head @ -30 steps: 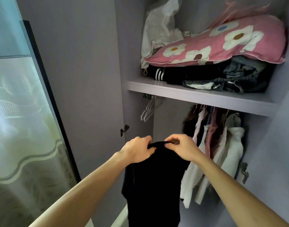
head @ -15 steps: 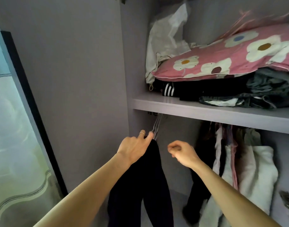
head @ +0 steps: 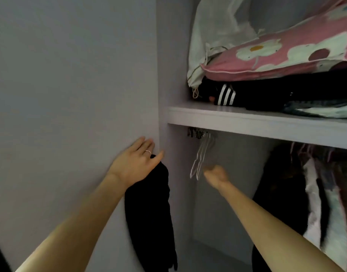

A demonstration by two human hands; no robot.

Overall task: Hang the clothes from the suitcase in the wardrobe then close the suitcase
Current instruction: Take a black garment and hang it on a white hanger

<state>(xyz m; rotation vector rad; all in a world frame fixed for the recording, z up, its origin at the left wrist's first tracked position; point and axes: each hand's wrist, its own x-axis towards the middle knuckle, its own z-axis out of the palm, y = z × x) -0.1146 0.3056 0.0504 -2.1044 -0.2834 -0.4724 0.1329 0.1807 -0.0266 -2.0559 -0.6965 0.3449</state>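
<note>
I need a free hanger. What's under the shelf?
Under the shelf, bare hangers hang at the left, and dark and pale clothes hang further right. The shelf's front edge hides the rail they hang from.

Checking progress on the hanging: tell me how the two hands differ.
The left hand has a black garment draped from it, fingers stretched out; the right hand carries no garment and reaches toward the empty hangers. The left hand wears a ring; none shows on the right hand. The left hand is fairly sharp; the right hand is blurred, its grip unclear. Both are bare, raised below the shelf.
</note>
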